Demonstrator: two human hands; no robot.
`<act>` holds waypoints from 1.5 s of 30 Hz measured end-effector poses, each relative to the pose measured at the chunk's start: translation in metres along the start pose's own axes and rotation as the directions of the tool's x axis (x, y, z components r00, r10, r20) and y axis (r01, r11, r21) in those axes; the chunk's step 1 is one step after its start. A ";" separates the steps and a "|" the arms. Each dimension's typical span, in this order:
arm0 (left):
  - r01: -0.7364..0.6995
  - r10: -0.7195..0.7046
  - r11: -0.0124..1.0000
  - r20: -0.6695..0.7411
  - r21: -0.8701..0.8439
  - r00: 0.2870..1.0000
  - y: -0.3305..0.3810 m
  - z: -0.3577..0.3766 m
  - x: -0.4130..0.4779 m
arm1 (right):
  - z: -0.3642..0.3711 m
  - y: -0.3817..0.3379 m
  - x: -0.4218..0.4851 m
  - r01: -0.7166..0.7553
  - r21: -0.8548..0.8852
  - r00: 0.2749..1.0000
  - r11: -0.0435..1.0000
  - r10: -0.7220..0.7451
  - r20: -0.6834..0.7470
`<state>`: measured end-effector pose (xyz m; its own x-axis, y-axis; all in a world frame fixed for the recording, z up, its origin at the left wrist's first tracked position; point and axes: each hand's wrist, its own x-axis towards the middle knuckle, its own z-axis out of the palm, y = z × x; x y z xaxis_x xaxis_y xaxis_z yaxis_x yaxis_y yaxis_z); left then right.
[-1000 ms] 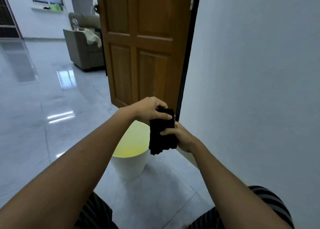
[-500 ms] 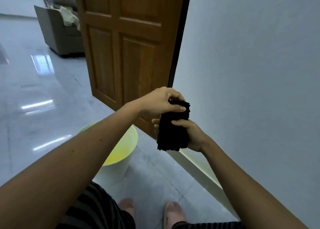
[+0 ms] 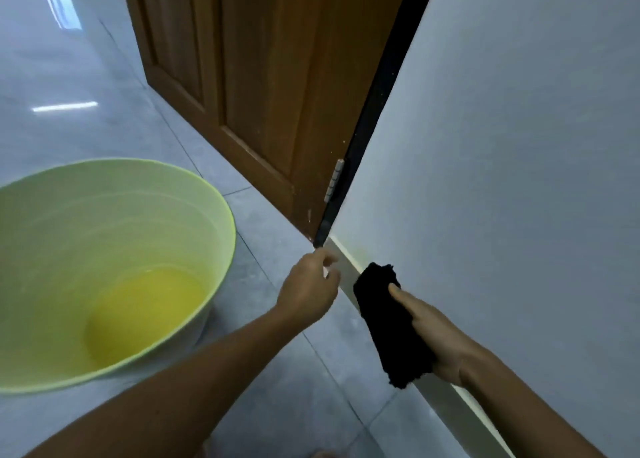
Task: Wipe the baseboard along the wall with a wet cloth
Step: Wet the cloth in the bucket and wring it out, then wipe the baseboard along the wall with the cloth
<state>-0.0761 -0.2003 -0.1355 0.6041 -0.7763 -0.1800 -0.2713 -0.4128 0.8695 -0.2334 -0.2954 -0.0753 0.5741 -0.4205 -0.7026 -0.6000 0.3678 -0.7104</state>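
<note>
A: Where is the cloth [image 3: 388, 322] to be found?

B: It is seen lower right of centre. It is black and folded, and it is laid against the baseboard [image 3: 450, 411], which runs from the foot of the door frame down toward the lower right corner, along the bottom of the pale wall [image 3: 519, 146].

A: By what is it held?

B: It is grasped by the right hand [image 3: 436, 336]. The thumb is laid along the cloth's front face. The other fingers are hidden behind the cloth.

A: And the left hand [image 3: 308, 289]?

B: It is found just left of the cloth, apart from it, near the baseboard's upper end. Its fingers are loosely curled and nothing is held in them. Whether the baseboard is touched by the fingertips cannot be told.

A: What else is shown?

B: A pale green bucket [image 3: 221, 212] is set on the grey tiled floor [image 3: 294, 388] at the left of the frame, and a yellow patch is seen at its bottom. A brown wooden door [image 3: 270, 77] is seen at upper centre, with a metal hinge [image 3: 334, 184] near its lower corner, beside the dark frame.
</note>
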 end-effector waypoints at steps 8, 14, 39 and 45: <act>-0.043 0.011 0.771 0.054 0.635 0.998 -0.143 0.040 0.023 | 0.038 0.016 0.117 0.122 -0.967 0.878 0.222 -0.479 0.001; -0.197 -0.073 0.639 0.314 0.744 0.947 -0.174 0.040 0.015 | 0.051 0.011 0.175 -0.211 -0.764 0.730 -0.610 -0.618 0.293; -0.181 -0.091 0.587 0.287 0.789 0.954 -0.173 0.049 0.013 | 0.049 -0.005 0.219 -0.320 -0.442 0.799 -0.838 -0.490 0.350; -0.175 -0.067 0.585 0.263 0.792 0.962 -0.177 0.052 0.012 | 0.027 0.046 0.213 -0.227 -0.574 0.854 -0.787 -0.444 0.272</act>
<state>-0.0601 -0.1615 -0.3153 0.4027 -0.8446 -0.3528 -0.8580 -0.4825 0.1759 -0.1238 -0.3457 -0.2589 0.9082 -0.2968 -0.2952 0.0220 -0.6703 0.7417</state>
